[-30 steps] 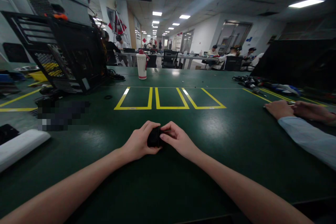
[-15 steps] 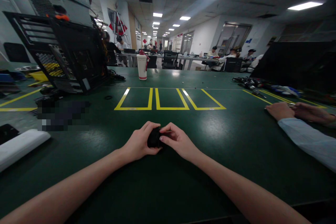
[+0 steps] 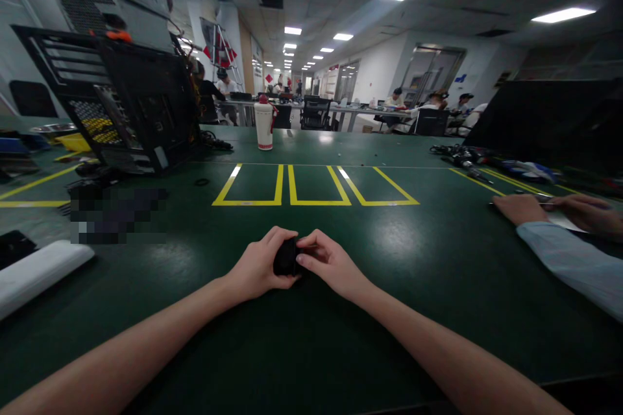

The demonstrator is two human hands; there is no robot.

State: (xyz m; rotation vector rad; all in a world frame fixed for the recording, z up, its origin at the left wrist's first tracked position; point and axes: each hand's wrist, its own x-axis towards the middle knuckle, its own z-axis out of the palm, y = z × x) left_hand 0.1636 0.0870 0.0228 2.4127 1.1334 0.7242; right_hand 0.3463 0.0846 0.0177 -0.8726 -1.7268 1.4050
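The left hand [image 3: 257, 262] gripped a black object [image 3: 284, 260] between both palms at the green table [image 3: 292, 350], while the right hand [image 3: 335, 266] had bent fingers at its edge, any pinch undeterminable.

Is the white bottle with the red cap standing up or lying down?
The bottle is standing up: red cap at the top, base down on the green table.

From here the black object [image 3: 285, 257] is mostly covered by the left hand [image 3: 260, 262], and its details are too dark to read. Coarse blocks blur a dark item [image 3: 121, 211] on the left. The white case [image 3: 43, 272] runs past the left edge; a co-worker's sleeve [image 3: 569, 259] is cut off at the right. Distant people look too small to make out.
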